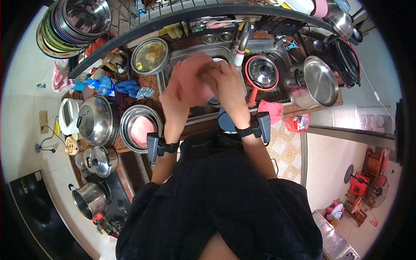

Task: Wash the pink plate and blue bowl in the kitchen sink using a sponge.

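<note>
A pink bowl or dish (194,89), blurred by motion, is held over the left basin of a stainless-steel sink (187,52). My left hand (174,92) grips its left side. On its upper right, my right hand (228,81) presses a brownish scrubber (205,73), also blurred, against the surface. Part of a white-rimmed vessel (221,60) shows in the basin behind my right hand. Just right of my hands stands the curved faucet (243,37). In the right basin a steel bowl (261,72) rests inside a red-rimmed pan (253,94) with a red handle.
On the left counter, nested steel bowls (125,123) hold a pink bowl (143,131). Behind them are lidded pots (99,122) and a basin of cloudy liquid (150,56). A large steel pot (317,84) stands at right, near a pink cloth (271,111). A rack bar (195,13) crosses overhead.
</note>
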A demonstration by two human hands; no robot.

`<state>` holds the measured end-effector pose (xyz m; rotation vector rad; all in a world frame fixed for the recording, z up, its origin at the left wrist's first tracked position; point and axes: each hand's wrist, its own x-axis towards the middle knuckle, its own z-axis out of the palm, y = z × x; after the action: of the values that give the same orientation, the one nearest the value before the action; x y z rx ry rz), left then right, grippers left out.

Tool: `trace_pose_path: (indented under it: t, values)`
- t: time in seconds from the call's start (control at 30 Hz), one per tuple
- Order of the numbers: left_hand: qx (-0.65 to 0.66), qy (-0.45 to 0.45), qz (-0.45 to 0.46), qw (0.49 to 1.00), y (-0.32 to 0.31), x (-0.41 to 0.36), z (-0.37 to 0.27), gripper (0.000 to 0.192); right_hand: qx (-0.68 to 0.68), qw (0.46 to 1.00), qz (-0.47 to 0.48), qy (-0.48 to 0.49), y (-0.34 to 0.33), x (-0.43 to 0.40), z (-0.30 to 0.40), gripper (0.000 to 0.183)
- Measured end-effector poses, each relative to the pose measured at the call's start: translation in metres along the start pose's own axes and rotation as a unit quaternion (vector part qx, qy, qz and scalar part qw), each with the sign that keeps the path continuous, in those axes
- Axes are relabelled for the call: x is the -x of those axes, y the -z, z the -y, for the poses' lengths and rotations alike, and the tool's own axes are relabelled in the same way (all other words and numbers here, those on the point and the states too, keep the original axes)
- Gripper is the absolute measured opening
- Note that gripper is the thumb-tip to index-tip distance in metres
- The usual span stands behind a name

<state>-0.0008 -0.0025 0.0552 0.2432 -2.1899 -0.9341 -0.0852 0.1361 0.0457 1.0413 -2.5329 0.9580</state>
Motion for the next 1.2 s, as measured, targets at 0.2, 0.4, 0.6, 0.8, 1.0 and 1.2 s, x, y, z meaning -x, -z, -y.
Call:
trace_pose_path:
  t: [0.2,0.4,0.6,0.8,1.0,1.2]
  values:
    - [-0.008,0.104,0.036,0.994,0.003,0.000,-0.004,0.050,-0.076,0.995,-0.058,-0.030,0.018,-0.010,-0.013,0.036]
    - [-0.010,0.051,-0.026,0.998,0.006,-0.001,0.016,0.050,-0.093,0.986,-0.091,-0.100,0.026,-0.001,-0.012,0.039]
    - [-0.048,0.101,0.005,0.994,0.011,-0.003,0.016,0.052,-0.024,0.987,-0.101,-0.120,0.010,-0.005,-0.006,0.026]
    - [-0.014,0.070,0.000,0.997,0.003,0.002,0.016,0.053,-0.048,0.987,0.104,0.110,-0.019,0.002,0.001,0.010]
    - [-0.076,0.113,0.161,0.977,0.005,0.010,0.013,0.050,0.065,0.996,0.047,0.044,-0.021,-0.018,-0.024,0.019]
    - [-0.078,0.135,0.114,0.981,0.014,0.012,0.034,0.048,-0.041,0.996,-0.056,-0.054,0.005,-0.030,-0.043,0.031]
